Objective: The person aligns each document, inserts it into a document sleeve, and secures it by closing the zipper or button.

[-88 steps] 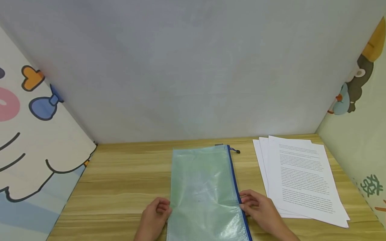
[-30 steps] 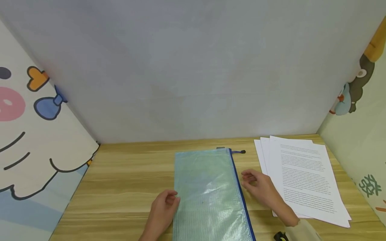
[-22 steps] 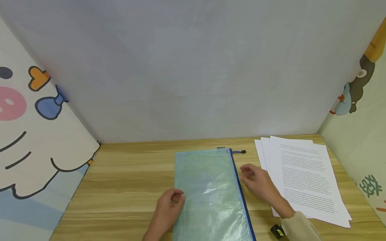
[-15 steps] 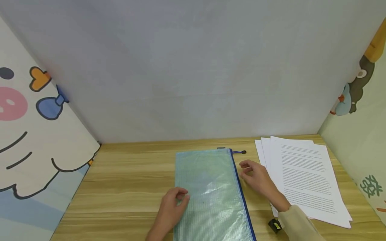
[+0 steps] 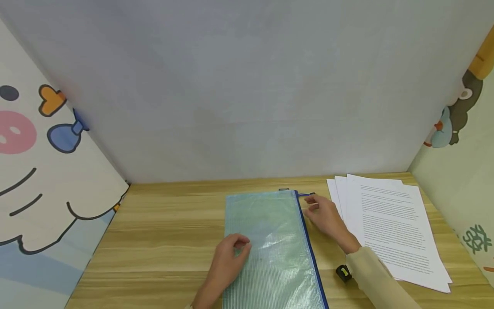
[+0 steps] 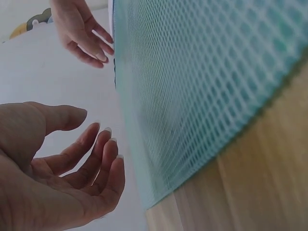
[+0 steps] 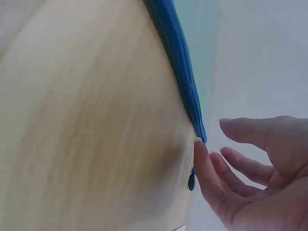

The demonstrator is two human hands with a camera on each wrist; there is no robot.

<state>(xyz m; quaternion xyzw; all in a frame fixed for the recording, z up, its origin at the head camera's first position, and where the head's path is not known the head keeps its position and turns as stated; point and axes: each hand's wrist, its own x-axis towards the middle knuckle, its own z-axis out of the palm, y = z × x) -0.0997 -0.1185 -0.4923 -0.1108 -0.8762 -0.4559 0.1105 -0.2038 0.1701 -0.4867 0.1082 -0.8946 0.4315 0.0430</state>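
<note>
A translucent pale green mesh zipper pouch (image 5: 266, 253) lies flat on the wooden table, with a blue zipper (image 5: 310, 244) along its right side. A blue cord pull (image 5: 305, 195) sticks out at the far right corner. My left hand (image 5: 228, 262) hovers over the pouch's left edge, fingers loosely bent and holding nothing; the left wrist view shows a gap between it and the mesh (image 6: 192, 86). My right hand (image 5: 325, 214) is beside the zipper's far end, just short of the cord pull. In the right wrist view its thumb and fingers stand apart, with the pull (image 7: 192, 179) beyond them.
Several printed paper sheets (image 5: 397, 231) lie fanned at the right of the table (image 5: 162, 240). A small black object with a yellow-green mark (image 5: 343, 273) is by the right sleeve. A pale wall (image 5: 247, 94) rises behind, with cartoon-printed panels on both sides.
Both hands have let go of the pouch's sides. My right hand has moved away from me toward the cord pull, while my left has shifted right over the pouch. The small black object has come into view.
</note>
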